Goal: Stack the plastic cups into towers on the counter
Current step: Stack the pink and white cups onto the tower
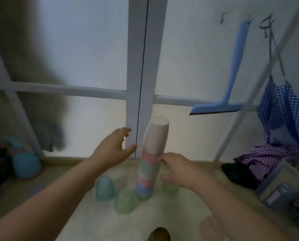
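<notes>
Pale counter (110, 214) under a frosted window (86, 54) with a white frame, dim light all over. Near centre, a tower of upturned plastic cups (149, 168), banded pink, green and blue, topped by a pale pink cup (156, 136), leaning slightly toward 1 o'clock. At 9 o'clock of the tower, left hand (114, 146), fingers spread and apart from the cups, nothing held. At 3 o'clock, right hand (176, 168), fingertips (161, 160) pinched against the tower's side at the pink band below the top cup. At 8 o'clock of the tower's base, an upturned blue cup (104, 188) and an upturned green cup (124, 200), side by side on the counter. Beneath the right hand, another pale green cup (171, 187), mostly hidden. Far out at 9 o'clock, a blue stuffed toy (24, 162) by the window frame. At 2 o'clock, a blue squeegee (232, 84) hanging from a hook, with checked cloths (277, 119) further right.
</notes>
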